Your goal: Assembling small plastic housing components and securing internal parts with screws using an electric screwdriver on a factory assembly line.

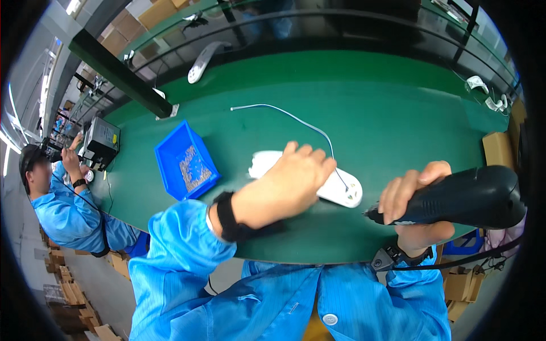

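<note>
White plastic housing (335, 193) lies flat on the table (398, 131), toward its 6 o'clock edge, under my left hand (290, 179). Left fingers curl over it, blurred; can't tell if they grip. Right fingers wrap the black power driver (472, 196), tip just off the housing at 4. I'd pin the housing, square the tip before any pressing, keep the pale cable (284, 111) clear, out at 11. Blue bin (169, 156) at 9; more room toward 12.
</note>
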Available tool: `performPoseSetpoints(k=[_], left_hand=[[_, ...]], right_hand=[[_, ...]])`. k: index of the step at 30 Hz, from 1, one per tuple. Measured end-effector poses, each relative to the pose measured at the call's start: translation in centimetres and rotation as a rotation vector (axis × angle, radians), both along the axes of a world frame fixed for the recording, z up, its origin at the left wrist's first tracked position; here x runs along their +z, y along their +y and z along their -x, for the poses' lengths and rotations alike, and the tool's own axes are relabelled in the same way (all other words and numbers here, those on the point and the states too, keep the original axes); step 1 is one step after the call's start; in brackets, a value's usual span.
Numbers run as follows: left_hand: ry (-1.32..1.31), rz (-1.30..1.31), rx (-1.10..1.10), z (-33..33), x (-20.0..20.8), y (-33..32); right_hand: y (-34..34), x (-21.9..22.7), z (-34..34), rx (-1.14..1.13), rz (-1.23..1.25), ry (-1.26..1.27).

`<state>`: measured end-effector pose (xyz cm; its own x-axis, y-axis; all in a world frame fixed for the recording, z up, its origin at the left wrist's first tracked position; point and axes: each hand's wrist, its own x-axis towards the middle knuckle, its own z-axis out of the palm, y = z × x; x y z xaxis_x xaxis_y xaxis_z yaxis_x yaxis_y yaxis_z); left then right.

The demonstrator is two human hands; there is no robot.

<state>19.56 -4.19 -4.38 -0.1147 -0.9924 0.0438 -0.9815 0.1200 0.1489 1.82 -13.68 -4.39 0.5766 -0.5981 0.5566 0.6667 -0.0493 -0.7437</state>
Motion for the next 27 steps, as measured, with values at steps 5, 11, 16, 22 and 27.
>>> performPoseSetpoints(k=[5,11,16,22,27], left_hand=[[-0.202,0.139,-0.03,-8.0,1.2,-7.6],[-0.264,0.75,0.336,-16.6,1.8,-13.2],[-0.376,0.427,0.8,-24.7,-2.3,-10.9],[-0.604,0.14,1.245,-32.5,-7.5,-7.3],[-0.669,0.008,1.267,-34.0,-8.3,-7.4]], right_hand=[[-1.9,-0.8,0.4,-0.094,0.003,0.044],[-2.0,-1.3,0.0,-0.052,-0.162,0.127],[-2.1,-1.7,0.0,-0.083,-0.211,0.191],[-2.2,-2.7,0.0,-0.06,-0.181,0.203],[-2.1,-2.7,0.3,-0.047,-0.189,0.209]])
